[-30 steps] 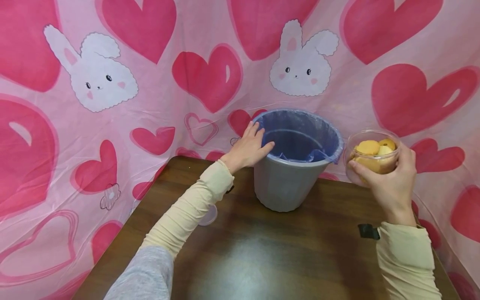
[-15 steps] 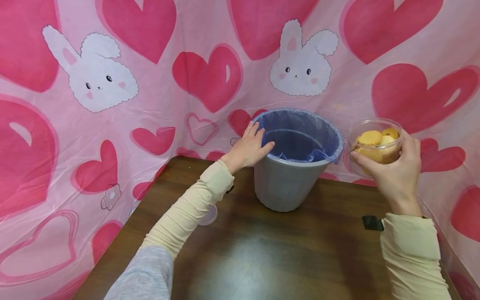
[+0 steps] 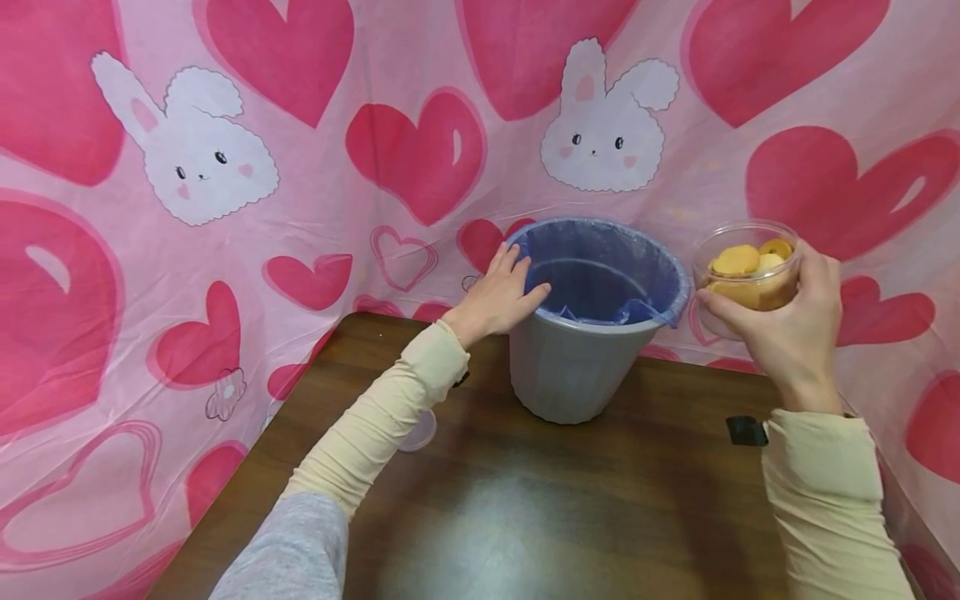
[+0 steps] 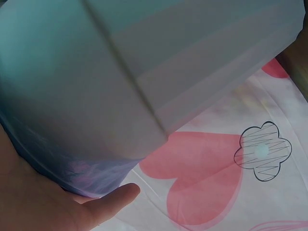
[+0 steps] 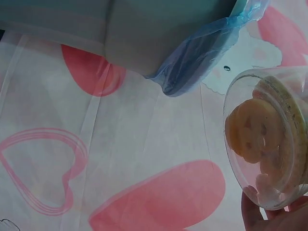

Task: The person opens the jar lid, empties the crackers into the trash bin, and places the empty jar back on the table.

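My right hand [image 3: 798, 325] grips a clear round plastic tub [image 3: 746, 262] of yellow-brown cookies [image 3: 737, 261], holding it in the air to the right of the bin. The tub stands almost upright, with no lid on top. Through its clear bottom the cookies [image 5: 255, 127] show in the right wrist view. My left hand [image 3: 498, 296] rests at the left rim of a grey trash bin [image 3: 566, 371], fingers and thumb extended. A blue plastic liner [image 3: 600, 237] covers the bin's inside and folds over its rim. In the left wrist view the thumb [image 4: 115, 199] lies beside the liner.
A clear round lid [image 3: 418, 432] lies on the brown wooden table [image 3: 525, 517], partly hidden behind the left forearm. A pink cloth [image 3: 420, 50] with hearts and rabbits hangs behind and beside the table.
My right hand has lifted the tub higher. It shifted slightly right at first, then a little back to the left. The left hand and the bin have stayed in place.
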`<state>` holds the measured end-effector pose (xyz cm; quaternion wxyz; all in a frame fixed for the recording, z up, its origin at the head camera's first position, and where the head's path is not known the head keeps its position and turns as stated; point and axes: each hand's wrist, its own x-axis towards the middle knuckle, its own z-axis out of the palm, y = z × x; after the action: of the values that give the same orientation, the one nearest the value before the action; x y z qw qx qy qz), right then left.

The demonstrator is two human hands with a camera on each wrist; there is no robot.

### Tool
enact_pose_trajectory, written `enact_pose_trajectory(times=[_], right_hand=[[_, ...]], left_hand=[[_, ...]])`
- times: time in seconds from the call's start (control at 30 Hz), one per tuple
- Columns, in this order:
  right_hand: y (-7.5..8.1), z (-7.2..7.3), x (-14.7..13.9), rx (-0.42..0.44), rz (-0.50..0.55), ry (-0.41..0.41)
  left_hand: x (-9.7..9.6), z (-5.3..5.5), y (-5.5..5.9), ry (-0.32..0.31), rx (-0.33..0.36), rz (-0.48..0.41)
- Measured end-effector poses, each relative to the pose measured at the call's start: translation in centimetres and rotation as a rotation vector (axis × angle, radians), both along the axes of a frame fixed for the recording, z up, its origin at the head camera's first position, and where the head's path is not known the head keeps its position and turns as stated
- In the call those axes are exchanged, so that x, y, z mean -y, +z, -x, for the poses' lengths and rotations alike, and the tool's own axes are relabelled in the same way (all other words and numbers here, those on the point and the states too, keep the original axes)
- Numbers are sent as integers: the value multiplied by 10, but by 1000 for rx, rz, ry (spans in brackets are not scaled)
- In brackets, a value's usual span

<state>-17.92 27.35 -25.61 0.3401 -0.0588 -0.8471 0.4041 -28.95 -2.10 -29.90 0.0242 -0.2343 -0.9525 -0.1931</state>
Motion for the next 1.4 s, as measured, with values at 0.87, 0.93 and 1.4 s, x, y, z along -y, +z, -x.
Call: enact_pose_trajectory(times=[0.87,0.93,1.4], right_hand=[[2,14,1,57,-168,-20],[3,15,2,62,-179,-18],[7,20,3,86,-236,13]], left_hand=[[0,0,0,3,4,-13],[0,0,-1,4,3,-10],[0,-1,1,-1,8,-13]])
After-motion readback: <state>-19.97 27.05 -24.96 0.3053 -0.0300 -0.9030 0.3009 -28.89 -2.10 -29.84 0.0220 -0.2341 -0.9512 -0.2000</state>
